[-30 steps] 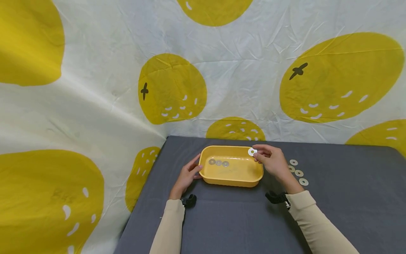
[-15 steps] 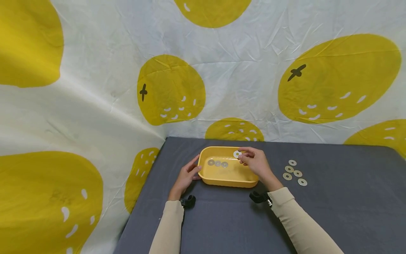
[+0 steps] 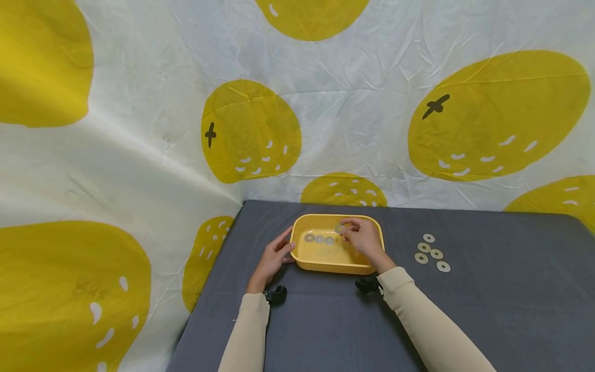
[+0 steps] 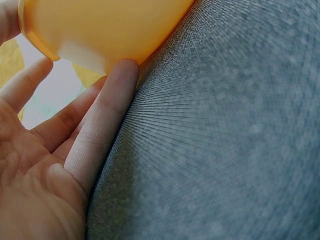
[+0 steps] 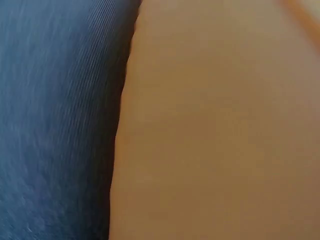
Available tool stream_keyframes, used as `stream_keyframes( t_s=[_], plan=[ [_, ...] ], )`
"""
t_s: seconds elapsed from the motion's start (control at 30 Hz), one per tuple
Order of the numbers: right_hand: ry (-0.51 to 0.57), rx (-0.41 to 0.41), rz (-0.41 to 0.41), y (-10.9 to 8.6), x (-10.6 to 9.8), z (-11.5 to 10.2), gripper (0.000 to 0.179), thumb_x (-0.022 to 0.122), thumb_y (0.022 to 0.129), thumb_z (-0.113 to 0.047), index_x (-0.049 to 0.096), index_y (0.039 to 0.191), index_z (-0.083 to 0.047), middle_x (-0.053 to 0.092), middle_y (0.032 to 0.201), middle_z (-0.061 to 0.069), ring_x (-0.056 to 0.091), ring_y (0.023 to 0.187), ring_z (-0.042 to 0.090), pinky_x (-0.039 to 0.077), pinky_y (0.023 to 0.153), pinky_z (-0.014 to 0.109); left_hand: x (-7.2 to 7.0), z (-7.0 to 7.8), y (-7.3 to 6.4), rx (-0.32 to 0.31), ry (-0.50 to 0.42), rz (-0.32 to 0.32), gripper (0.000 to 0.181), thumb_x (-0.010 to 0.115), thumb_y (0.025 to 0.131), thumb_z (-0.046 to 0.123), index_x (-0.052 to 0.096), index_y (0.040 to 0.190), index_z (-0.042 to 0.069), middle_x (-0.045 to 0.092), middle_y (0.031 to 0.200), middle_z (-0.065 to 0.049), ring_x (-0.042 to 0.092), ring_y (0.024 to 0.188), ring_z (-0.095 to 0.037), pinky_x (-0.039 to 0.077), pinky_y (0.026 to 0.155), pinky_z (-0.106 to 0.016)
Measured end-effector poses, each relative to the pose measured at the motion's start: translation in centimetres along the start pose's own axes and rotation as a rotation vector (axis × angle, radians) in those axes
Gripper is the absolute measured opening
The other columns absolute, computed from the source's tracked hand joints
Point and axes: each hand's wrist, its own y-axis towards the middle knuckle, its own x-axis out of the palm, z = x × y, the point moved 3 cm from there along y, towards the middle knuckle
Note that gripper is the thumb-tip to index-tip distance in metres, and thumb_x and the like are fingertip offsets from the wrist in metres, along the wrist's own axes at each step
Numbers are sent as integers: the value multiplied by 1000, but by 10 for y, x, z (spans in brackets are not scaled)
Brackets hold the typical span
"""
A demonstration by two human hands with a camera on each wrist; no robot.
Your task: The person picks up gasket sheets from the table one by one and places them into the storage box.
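Note:
A yellow rectangular tray (image 3: 334,269) stands on the dark cloth. My left hand (image 3: 274,258) holds its left end, the thumb over the rim and the other fingers along the outer wall. In the left wrist view, one of that hand's fingers (image 4: 112,105) touches the wall low down by the cloth. Inside the tray my right hand (image 3: 364,238) pinches a washer (image 3: 339,228) between thumb and fingers, near the back wall. Three washers lie in a row on the tray floor, the rightmost washer (image 3: 329,241) closest to that hand. The tray's wall (image 5: 210,125) fills most of the right wrist view, hiding the right hand there.
Right of the tray, several loose washers (image 3: 436,253) lie grouped on the grey cloth-covered table (image 3: 506,289). A white curtain (image 3: 353,129) with yellow fruit shapes hangs behind and along the left side.
My right hand has moved left with the pinched washer, from the tray's back right corner to over its middle and lower into it. The left hand has stayed at the tray's left end.

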Motion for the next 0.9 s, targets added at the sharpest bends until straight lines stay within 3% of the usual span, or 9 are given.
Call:
stream_keyframes(
  t_s=[0.1,0.27,0.43,0.7,0.9],
  plan=[
    [-73,10,2,3,0,2,26,66,98,-11,74,122,-9,76,90,18,63,65,28,39,46,27,0,1,-1,5,5,-3,56,64,103,31,44,155,36,62,134,-20,67,110,-24,62,92,-43],
    [-133,27,-31,7,3,6,25,71,95,-12,73,120,-7,74,88,14,64,64,21,43,49,27,0,0,1,11,-6,-9,58,63,104,28,41,158,32,60,134,-24,65,113,-28,62,92,-43],
    [-244,11,-56,9,6,6,22,72,94,-13,75,114,-5,72,79,9,59,60,16,42,53,25,-1,-1,1,15,-6,-11,57,64,103,31,44,156,36,61,134,-21,65,115,-30,62,91,-43],
    [-383,30,-79,9,8,6,21,78,89,-16,77,107,-5,70,85,8,60,72,19,43,61,26,-2,-2,0,21,-12,-11,55,65,102,31,46,154,37,62,131,-20,65,114,-31,63,89,-42],
    [-416,62,-90,8,9,5,23,78,90,-20,76,108,-6,68,87,9,58,74,21,43,62,27,-2,-2,2,19,-8,-8,56,65,102,32,46,154,36,62,133,-20,64,117,-32,63,90,-42]
  ],
)
